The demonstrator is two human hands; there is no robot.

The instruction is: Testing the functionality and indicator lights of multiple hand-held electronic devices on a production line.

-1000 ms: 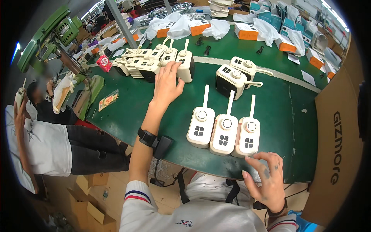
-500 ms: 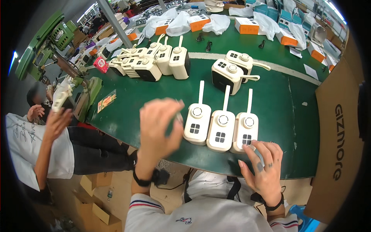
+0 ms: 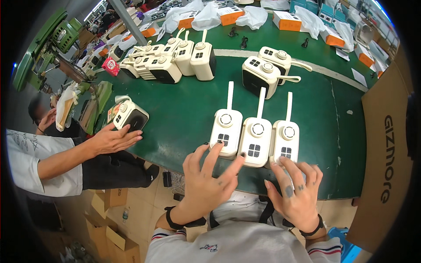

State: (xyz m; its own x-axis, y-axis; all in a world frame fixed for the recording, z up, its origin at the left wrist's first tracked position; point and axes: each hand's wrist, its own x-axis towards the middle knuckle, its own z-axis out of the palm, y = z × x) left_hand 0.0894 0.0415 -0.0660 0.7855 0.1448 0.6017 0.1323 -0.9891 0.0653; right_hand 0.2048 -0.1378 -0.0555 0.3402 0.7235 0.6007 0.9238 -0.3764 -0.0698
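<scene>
Three cream portable speakers stand in a row before me, each with a round knob, dark buttons and a strap pointing away. My left hand [image 3: 209, 183] is open, fingers spread; one fingertip rests at the buttons of the left speaker [image 3: 215, 138], another at the near left edge of the middle speaker [image 3: 255, 139]. My right hand [image 3: 294, 188] is also open, its fingertips at the buttons of the right speaker [image 3: 288, 142]. Neither hand grips anything.
Two more speakers [image 3: 258, 78] stand behind the row, and a cluster of speakers [image 3: 164, 70] lies far left. A co-worker's hand [image 3: 115, 139] touches another speaker [image 3: 131, 115] at the left edge. A large carton [image 3: 381, 131] rises on the right; a green machine [image 3: 68, 35] stands left.
My left hand has come down and rightward from the air onto the left and middle speakers. My right hand stays at the right one. The co-worker has set a speaker on the table.
</scene>
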